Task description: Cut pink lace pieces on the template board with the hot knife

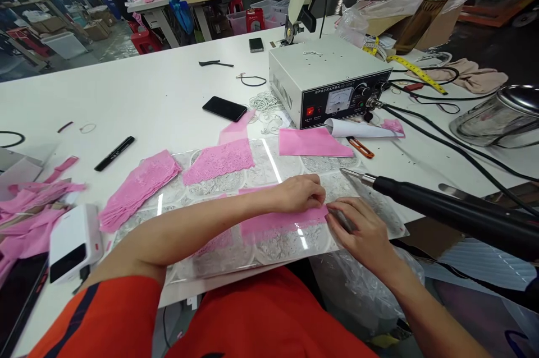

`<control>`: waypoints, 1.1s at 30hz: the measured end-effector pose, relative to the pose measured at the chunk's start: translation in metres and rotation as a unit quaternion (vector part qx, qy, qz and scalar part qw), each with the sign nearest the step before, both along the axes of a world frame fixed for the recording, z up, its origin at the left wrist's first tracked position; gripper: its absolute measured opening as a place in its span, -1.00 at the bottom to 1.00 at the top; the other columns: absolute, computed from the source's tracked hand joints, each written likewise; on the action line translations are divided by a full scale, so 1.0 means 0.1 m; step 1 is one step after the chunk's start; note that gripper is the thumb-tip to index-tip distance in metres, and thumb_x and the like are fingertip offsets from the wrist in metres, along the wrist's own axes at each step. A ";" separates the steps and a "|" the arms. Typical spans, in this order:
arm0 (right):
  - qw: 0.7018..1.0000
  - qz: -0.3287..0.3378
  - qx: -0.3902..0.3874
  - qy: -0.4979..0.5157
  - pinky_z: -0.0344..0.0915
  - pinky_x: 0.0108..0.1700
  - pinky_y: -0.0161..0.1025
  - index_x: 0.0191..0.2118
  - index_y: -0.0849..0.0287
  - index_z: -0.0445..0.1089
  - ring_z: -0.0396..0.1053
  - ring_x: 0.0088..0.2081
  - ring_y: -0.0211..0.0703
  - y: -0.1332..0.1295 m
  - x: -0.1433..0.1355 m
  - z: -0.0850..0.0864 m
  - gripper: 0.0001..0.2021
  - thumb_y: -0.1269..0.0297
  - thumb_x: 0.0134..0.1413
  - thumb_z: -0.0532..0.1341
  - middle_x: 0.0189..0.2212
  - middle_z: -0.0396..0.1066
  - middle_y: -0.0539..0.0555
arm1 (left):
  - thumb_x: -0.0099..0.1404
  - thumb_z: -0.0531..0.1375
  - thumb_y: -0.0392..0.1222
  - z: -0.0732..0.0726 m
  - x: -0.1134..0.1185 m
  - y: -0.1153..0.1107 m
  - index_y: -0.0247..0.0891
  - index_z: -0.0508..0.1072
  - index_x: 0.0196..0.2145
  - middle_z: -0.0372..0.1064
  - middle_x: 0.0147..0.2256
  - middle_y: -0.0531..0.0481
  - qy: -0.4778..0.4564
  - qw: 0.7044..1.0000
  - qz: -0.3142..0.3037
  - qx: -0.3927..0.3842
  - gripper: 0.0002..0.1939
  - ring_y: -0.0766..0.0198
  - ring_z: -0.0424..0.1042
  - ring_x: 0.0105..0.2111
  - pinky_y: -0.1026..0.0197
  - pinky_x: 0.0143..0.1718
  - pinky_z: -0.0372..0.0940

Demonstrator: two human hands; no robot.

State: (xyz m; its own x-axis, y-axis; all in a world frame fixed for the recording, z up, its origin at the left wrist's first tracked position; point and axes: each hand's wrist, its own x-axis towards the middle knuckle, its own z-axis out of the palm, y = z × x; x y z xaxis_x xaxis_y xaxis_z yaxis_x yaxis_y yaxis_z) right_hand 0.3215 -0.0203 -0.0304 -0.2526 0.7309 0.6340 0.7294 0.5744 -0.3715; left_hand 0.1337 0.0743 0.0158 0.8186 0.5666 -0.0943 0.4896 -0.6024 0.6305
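Black phone (224,108) lies flat, black marker (114,154) to its left. Lidded glass jar (494,115) far right. Red stool (255,19) behind.

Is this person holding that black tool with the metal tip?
No, the left hand and right hand are both at the pink fabric, and the black tool is apart from them.

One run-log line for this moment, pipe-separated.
left hand: on thin pink fabric sheet | right hand: fingertips at sheet's right edge | near right hand: black-handled metal-tipped tool | left of sheet: stacked pink lace pieces
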 end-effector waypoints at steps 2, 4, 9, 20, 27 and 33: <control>1.000 -0.003 -0.006 0.005 0.47 -0.15 -0.15 -0.16 0.08 0.45 0.49 -0.20 -0.12 0.00 0.00 0.00 -0.86 0.44 0.19 0.27 -0.28 0.49 0.07 | 0.33 0.29 -0.40 -0.01 -0.02 0.00 -0.29 0.57 -0.30 0.39 -0.23 0.01 -0.016 1.000 0.000 -0.009 -0.92 0.33 0.45 -0.26 0.32 -0.17 0.30; 1.000 -0.003 -0.010 0.011 0.47 -0.16 -0.16 -0.18 0.08 0.47 0.49 -0.21 -0.13 0.00 0.00 0.01 -0.88 0.43 0.20 0.27 -0.28 0.49 0.06 | 0.34 0.29 -0.39 -0.02 -0.05 0.00 -0.29 0.59 -0.29 0.40 -0.25 0.01 -0.033 0.999 0.003 -0.016 -0.93 0.34 0.45 -0.28 0.33 -0.18 0.31; 0.999 -0.003 -0.028 0.031 0.51 -0.11 -0.13 -0.22 0.07 0.53 0.52 -0.13 -0.08 0.01 0.02 0.03 -0.90 0.36 0.21 0.26 -0.18 0.52 0.10 | 0.34 0.30 -0.39 -0.06 -0.08 0.00 -0.31 0.62 -0.29 0.44 -0.26 0.00 -0.068 0.997 0.012 -0.028 -0.92 0.35 0.47 -0.29 0.36 -0.19 0.31; 0.997 -0.008 -0.065 0.038 0.52 -0.06 -0.07 -0.27 0.06 0.55 0.50 -0.05 -0.02 0.00 0.01 0.04 -0.89 0.23 0.23 0.26 -0.09 0.54 0.13 | 0.32 0.33 -0.35 -0.13 -0.10 0.01 -0.26 0.67 -0.29 0.47 -0.28 0.00 -0.108 0.993 0.026 -0.046 -0.91 0.34 0.48 -0.30 0.35 -0.21 0.33; 0.996 -0.004 -0.071 0.046 0.51 -0.05 -0.06 -0.27 0.06 0.54 0.50 -0.05 -0.02 0.00 -0.01 0.07 -0.89 0.23 0.23 0.26 -0.10 0.54 0.14 | 0.33 0.33 -0.33 -0.16 -0.12 0.01 -0.24 0.68 -0.30 0.49 -0.25 0.00 -0.122 0.991 0.027 -0.055 -0.90 0.33 0.50 -0.28 0.34 -0.17 0.33; 0.995 -0.003 -0.085 0.043 0.50 -0.06 -0.07 -0.33 0.05 0.54 0.50 -0.08 -0.05 0.02 -0.02 0.06 -0.87 0.31 0.23 0.25 -0.11 0.56 0.11 | 0.33 0.33 -0.31 -0.18 -0.13 0.01 -0.23 0.68 -0.29 0.51 -0.23 -0.01 -0.129 0.990 0.025 -0.059 -0.91 0.32 0.52 -0.25 0.33 -0.14 0.35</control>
State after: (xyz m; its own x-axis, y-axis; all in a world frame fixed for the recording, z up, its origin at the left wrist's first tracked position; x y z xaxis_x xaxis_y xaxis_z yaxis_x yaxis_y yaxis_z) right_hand 0.3191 -0.0184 -0.0239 -0.1977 0.8313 0.5196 0.6936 0.4931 -0.5251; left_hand 0.1205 0.0752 -0.0021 0.7950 0.6048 0.0460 0.3315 -0.4967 0.8021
